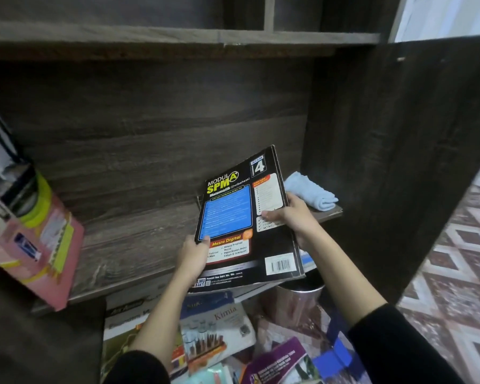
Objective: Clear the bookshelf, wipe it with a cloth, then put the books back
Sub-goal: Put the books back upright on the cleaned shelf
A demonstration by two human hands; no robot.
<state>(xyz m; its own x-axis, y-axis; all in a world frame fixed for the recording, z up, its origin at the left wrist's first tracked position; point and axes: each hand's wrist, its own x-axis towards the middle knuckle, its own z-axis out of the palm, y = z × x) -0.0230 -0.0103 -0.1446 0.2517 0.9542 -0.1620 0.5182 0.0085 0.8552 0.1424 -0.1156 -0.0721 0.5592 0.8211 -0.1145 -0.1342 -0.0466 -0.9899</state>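
Note:
A black workbook point(244, 217) with a blue panel and the number 4 on its back cover is tilted over the front edge of the dark wooden shelf point(128, 239). My left hand point(193, 256) grips its lower left edge. My right hand point(290, 214) holds its right edge, thumb on the cover. A light blue cloth point(311, 192) lies folded on the shelf at the back right, just behind my right hand. Several books lean at the shelf's left end, a pink one point(39, 245) in front.
Below the shelf, loose books lie in a heap on the floor, among them a chemistry book point(216, 328) and a purple one point(277, 361). A dark side panel point(385, 162) bounds the shelf on the right. Patterned floor point(460, 273) lies beyond it.

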